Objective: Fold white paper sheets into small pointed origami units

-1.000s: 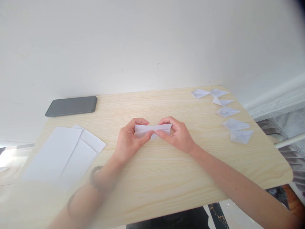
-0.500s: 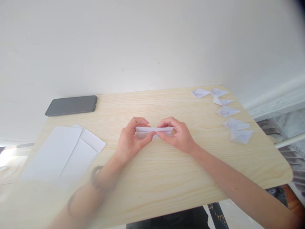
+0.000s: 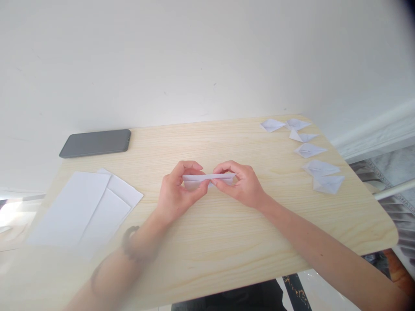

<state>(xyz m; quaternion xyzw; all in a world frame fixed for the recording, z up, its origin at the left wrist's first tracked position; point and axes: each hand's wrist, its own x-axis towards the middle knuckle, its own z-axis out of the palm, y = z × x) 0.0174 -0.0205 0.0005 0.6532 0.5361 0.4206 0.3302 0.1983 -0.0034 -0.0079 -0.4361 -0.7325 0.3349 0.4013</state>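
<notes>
Between my two hands is a narrow folded strip of white paper (image 3: 194,177), held lengthwise from left to right above the middle of the table. My left hand (image 3: 179,186) pinches it, the thumb on the near side close to the strip's middle and the fingers curled behind. From the other side my right hand (image 3: 240,182) grips it the same way, its thumb tip almost meeting the left one. The fingertips behind the paper are partly hidden.
White paper sheets (image 3: 73,207) overlap at the left. A dark grey phone-like slab (image 3: 95,143) lies by the wall at the back left. Several folded white paper pieces (image 3: 309,150) line the right side of the wooden table (image 3: 227,255).
Both hands keep their pinch on the paper strip. Its left end sits slightly lower and further left; otherwise only a slight shift of the camera shows.
</notes>
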